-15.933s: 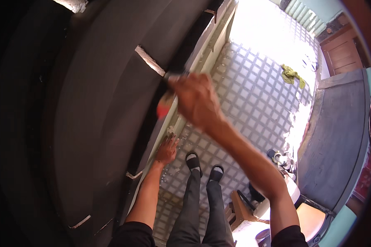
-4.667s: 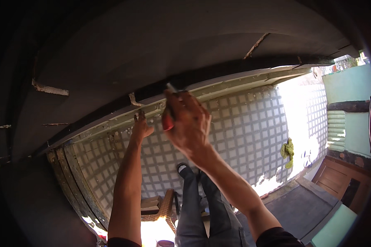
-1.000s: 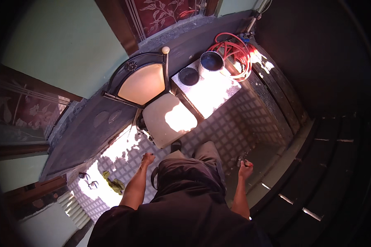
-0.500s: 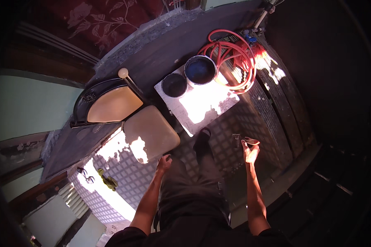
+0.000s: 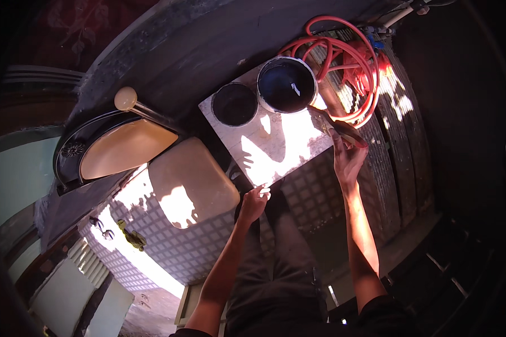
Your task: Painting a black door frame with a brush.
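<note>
My right hand [image 5: 348,163] is closed on a dark, flat, elongated object [image 5: 346,133], held over the right edge of the low table [image 5: 244,143]. Its narrow end reaches toward the larger pot; its exact kind is not clear. At the table's near corner is my left hand [image 5: 254,205], fingers curled and the tips bright with sunlight. Whether those fingers hold something small is hidden. On the table stand a large round pot [image 5: 287,109] with a dark inside and a smaller dark round pot [image 5: 234,105] to its left.
A coiled red hose [image 5: 371,92] lies beyond the table at the right, beside weathered boards [image 5: 396,151]. Left of the table are a tan stool [image 5: 194,177] and a chair with a tan seat [image 5: 123,147]. Sunglasses [image 5: 102,229] and a yellow-green item [image 5: 132,236] lie on the tiled floor.
Both hands have moved forward to the table, the right one carrying the flat object. My view has come closer to the table and pots.
</note>
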A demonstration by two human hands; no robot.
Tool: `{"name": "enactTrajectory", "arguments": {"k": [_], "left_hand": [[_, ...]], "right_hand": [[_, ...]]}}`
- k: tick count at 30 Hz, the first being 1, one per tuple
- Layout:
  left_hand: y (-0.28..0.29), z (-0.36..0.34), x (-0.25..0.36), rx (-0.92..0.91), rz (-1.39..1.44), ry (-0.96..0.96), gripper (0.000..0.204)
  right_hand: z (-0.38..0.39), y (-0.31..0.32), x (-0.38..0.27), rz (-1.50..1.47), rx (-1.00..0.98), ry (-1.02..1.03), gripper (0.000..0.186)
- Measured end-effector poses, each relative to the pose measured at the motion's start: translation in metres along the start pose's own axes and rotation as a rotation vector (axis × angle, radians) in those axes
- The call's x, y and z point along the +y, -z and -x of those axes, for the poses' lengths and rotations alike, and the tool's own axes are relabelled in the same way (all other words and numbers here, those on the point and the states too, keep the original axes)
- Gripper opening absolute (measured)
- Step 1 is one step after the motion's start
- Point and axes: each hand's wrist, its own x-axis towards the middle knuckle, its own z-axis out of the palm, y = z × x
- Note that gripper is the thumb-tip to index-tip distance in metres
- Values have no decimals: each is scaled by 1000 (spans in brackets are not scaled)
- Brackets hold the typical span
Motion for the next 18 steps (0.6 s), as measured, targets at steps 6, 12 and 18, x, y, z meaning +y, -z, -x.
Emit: {"name": "enactTrajectory", "arguments": {"k": [6,12,18], "left_hand": [[10,-67,30,-107,347,-4,48],[6,-119,103,-89,755,-57,79],[7,-138,136,-50,825,-117,79]], "right_hand": [[-7,-36,4,-176,170,-46,27],[-28,-46,38,-147,189,-100,23],[-67,-44,68,-183,130,-125,28]]}}
